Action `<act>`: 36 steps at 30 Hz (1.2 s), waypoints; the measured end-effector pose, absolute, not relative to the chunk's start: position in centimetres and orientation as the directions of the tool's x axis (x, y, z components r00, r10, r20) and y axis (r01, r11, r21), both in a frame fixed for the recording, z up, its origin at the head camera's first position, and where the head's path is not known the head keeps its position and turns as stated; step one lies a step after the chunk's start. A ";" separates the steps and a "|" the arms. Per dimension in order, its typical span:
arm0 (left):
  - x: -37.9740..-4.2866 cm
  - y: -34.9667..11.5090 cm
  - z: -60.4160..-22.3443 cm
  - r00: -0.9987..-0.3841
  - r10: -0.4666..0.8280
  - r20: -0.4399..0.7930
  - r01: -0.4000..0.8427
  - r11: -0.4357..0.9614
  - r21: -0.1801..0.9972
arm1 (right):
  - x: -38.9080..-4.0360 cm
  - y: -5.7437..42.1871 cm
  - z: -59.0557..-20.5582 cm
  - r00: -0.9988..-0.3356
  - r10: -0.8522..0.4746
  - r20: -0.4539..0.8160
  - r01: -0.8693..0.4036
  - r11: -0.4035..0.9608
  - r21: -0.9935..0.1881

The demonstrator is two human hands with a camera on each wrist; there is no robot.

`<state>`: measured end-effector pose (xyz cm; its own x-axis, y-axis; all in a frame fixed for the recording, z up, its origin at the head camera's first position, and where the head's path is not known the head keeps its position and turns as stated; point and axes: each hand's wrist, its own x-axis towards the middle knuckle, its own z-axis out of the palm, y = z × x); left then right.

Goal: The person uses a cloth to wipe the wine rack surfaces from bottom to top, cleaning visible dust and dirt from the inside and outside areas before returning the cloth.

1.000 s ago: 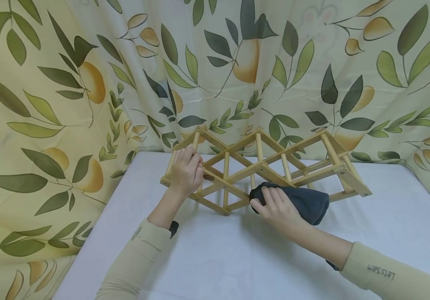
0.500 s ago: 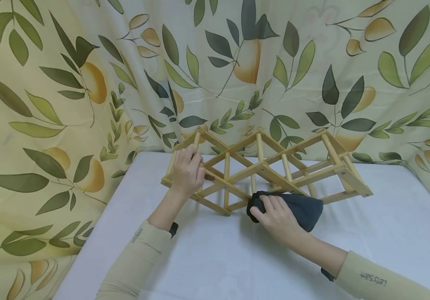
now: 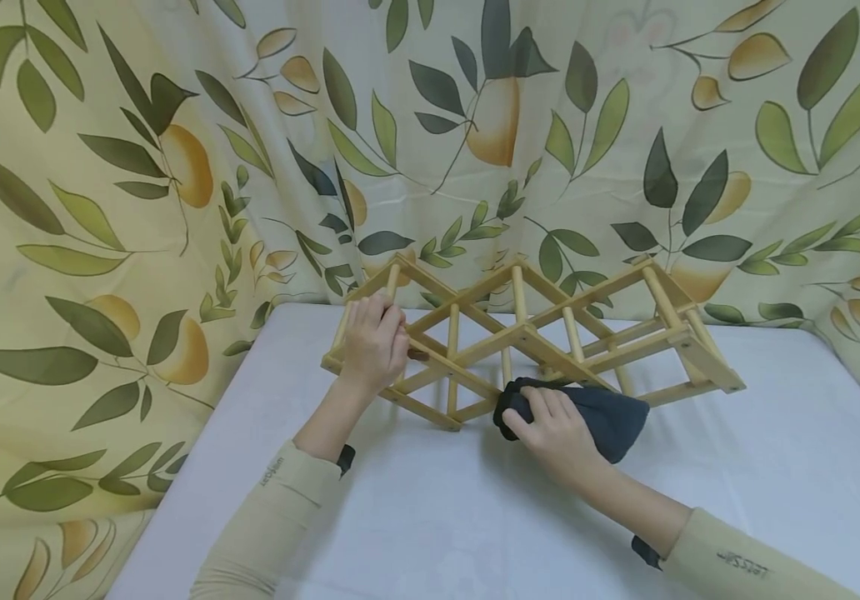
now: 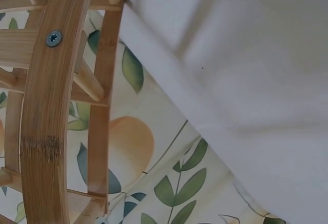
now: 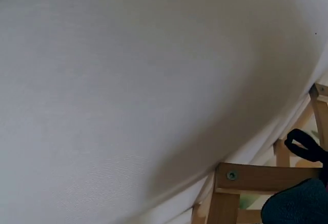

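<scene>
A bamboo lattice rack [image 3: 484, 340] with crossed slats and round dowels stands unfolded across the table. My left hand [image 3: 375, 343] grips the rack's left part, fingers curled over a slat. My right hand [image 3: 559, 437] holds a bunched dark navy cloth [image 3: 613, 414] against the lower front slats near the rack's middle. One end of the cloth hangs out to the right. In the right wrist view the cloth [image 5: 297, 206] overlaps the rack, and a black loop [image 5: 302, 144] shows above it. A screw and a dark scuffed patch mark the slat [image 4: 48, 106] in the left wrist view.
White fabric [image 3: 415, 508] covers the table under the rack. Right behind the table hangs a curtain [image 3: 430, 125] printed with leaves and fruit, close to the rack's back. The rack's right end [image 3: 726, 379] reaches toward the table's right side.
My right hand and the cloth have shifted slightly left and down along the front slats, mostly in the first half second. The left hand and the rack have stayed in place.
</scene>
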<state>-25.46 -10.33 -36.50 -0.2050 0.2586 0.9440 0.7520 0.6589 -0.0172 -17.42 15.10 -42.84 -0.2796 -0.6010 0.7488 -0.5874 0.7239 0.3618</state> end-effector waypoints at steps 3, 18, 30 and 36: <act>-25.5 -10.5 -36.5 -0.198 0.263 0.944 0.748 0.663 -0.027 | -17.2 15.3 -42.9 -0.335 -0.606 0.722 -0.584 0.734 0.345; -25.4 -10.4 -36.6 -0.202 0.257 0.945 0.732 0.680 -0.028 | -17.2 15.1 -43.3 -0.392 -0.614 0.685 -0.572 0.746 0.341; -25.3 -10.2 -36.9 -0.189 0.241 0.952 0.704 0.709 -0.040 | -16.9 16.0 -42.6 -0.385 -0.499 0.776 -0.518 0.813 0.266; -25.4 -10.1 -36.9 -0.179 0.238 0.955 0.706 0.707 -0.044 | -16.9 15.2 -43.4 -0.452 -0.565 0.691 -0.545 0.788 0.287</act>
